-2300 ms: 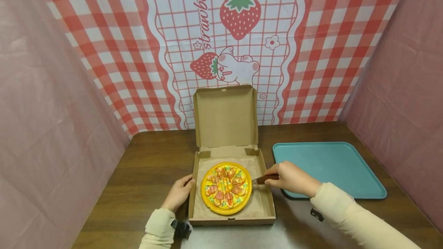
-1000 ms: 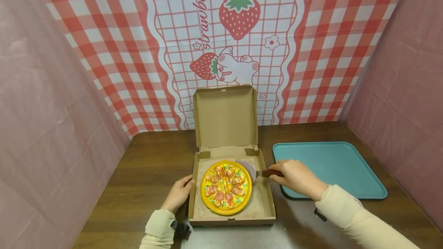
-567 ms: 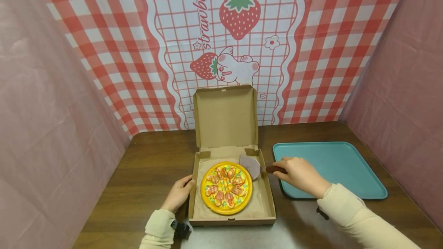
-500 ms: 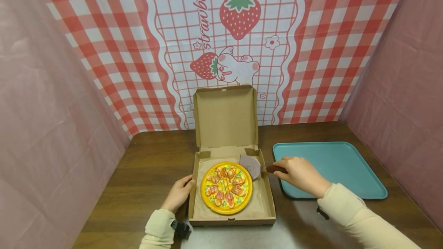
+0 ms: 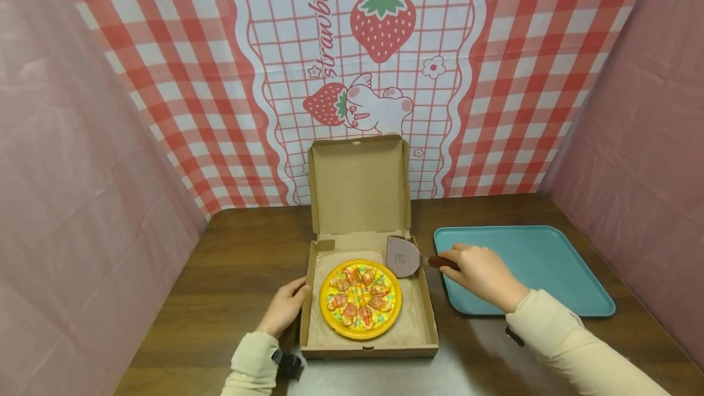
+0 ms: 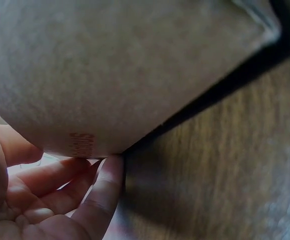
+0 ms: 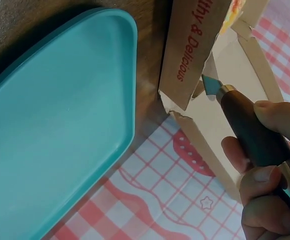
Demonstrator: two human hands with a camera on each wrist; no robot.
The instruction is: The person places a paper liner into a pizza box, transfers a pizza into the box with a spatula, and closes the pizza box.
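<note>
An opened cardboard pizza box stands on the table with its lid raised. Inside, on brown paper, lies a round toy pizza with a yellow rim. My right hand grips the brown handle of a pizza server. The server's flat metal blade overlaps the box's back right corner, just beyond the pizza's edge. My left hand rests against the box's left wall. In the left wrist view, its fingertips touch the outside of that wall, low by the table.
A teal tray lies on the brown wooden table right of the box, partly behind my right hand. A red checked cloth with strawberries hangs behind the table. Pink curtains flank both sides.
The server's blade has slid out from the pizza's right edge, moving back and right toward the box corner. My right hand has moved with it; the left hand and the box stay put.
</note>
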